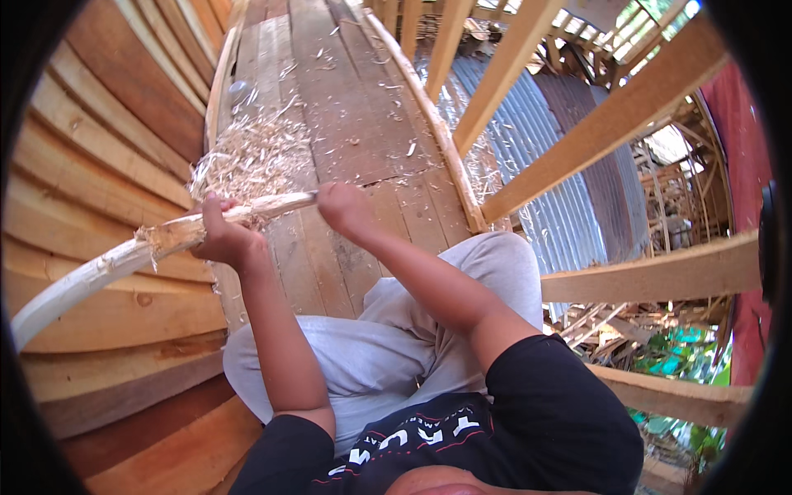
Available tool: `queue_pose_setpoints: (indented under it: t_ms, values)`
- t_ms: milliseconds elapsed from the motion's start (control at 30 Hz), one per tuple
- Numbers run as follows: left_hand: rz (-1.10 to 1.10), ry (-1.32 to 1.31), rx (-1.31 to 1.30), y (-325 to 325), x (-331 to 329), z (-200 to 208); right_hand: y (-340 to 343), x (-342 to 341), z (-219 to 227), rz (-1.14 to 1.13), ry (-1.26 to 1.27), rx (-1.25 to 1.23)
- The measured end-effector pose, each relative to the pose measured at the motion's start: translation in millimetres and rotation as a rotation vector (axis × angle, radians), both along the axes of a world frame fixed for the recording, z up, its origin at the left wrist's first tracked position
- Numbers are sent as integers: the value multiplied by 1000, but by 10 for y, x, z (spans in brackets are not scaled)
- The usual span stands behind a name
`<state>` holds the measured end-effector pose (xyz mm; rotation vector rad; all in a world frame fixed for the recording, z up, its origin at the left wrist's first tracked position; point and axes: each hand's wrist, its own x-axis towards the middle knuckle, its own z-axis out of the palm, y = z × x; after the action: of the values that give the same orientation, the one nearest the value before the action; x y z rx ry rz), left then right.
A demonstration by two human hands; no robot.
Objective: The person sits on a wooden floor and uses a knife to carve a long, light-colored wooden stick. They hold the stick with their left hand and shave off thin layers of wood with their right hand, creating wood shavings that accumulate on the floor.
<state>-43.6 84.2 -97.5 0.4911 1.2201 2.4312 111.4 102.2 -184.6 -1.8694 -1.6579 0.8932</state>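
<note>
A long, pale, partly shaved wooden pole runs from the left rim to the middle of the view, curving in the fisheye picture. My left hand is wrapped round it near its rough, splintery stretch. At the pole's inner end my right hand is closed in a fist. A small dark grey edge shows between that fist and the wood; whether it is a blade, I cannot tell. Whatever the right fingers hold is hidden. Beyond the pole lies a heap of curled wood shavings.
I sit cross-legged on a plank floor strewn with loose shavings. A board wall rises close on the left. Wooden railing posts stand at the right, with corrugated metal sheets beyond. A small round grey object lies beside the heap.
</note>
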Motion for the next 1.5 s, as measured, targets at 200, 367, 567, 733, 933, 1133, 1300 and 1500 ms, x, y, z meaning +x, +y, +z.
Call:
queue_pose_setpoints:
  t_ms: [200,367,567,733,933,1133,1300,1500]
  values:
    - [-105,185,104,-135,245,52,155,377,-135,228,-234,-44]
    - [-6,150,36,-97,328,97,-91,99,289,-12,17,-172]
    - [21,60,6,-88,165,67,-86,44,218,25,-36,-145]
    - [-16,98,82,-99,237,7,-239,17,553,91,-40,-113]
    - [-26,79,49,-150,287,82,-132,210,67,50,-23,-115]
    - [-62,-28,-99,-285,241,170,-159,154,173,190,-141,-46]
    - [-113,147,110,-321,304,-39,-266,100,399,245,-164,51]
    - [-216,336,203,-397,617,-3,6,807,-539,204,-182,-82]
